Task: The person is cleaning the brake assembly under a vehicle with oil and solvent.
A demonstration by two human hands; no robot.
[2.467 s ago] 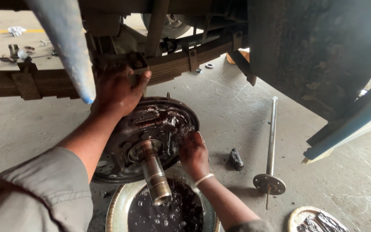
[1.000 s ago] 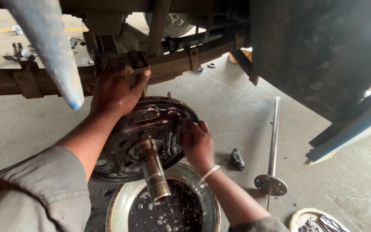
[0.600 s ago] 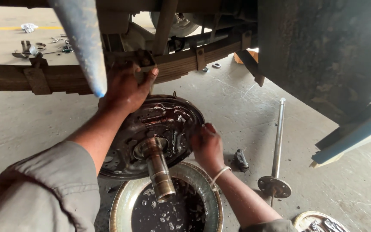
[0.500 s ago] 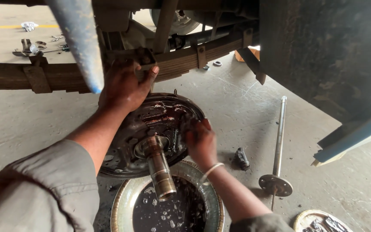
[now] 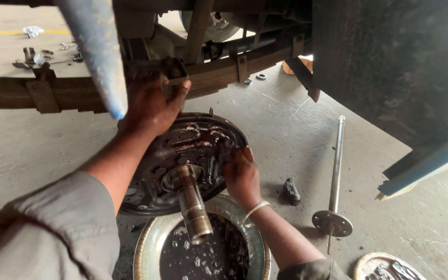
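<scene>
Nearest the person, at about six o'clock, sits a round metal pan (image 5: 149,249) holding dark oily liquid with pale specks floating in it. The free end of the axle spindle (image 5: 193,205) hangs just over the pan's rim, its shaft greasy and brown. A second, smaller dish (image 5: 364,264) with dark contents peeks in at five o'clock.

The spindle sticks out from the middle of the brake backing plate (image 5: 146,192), a dark, grimy disc with springs and brake parts bolted across its face. The right hand (image 5: 242,176) is pressed against the plate at its three o'clock side, fingers curled in onto the brake hardware there; what exactly they pinch I cannot tell, as the back of the hand hides it. A pale band circles that wrist.

At four o'clock from the plate a small dark metal part (image 5: 290,191) lies on the concrete floor (image 5: 286,124), and just beyond it a long axle shaft (image 5: 335,171) rests with its round flange nearest and its rod pointing to twelve o'clock.

Further up, the left hand (image 5: 151,106) reaches over the plate's twelve o'clock edge, fingers closed around a metal bracket on the leaf spring (image 5: 53,93), thumb spread to the right. The left arm wears a grey sleeve (image 5: 63,228).

Farthest off, at eleven o'clock, loose tools (image 5: 32,57) and a crumpled rag (image 5: 32,31) lie on the floor.
</scene>
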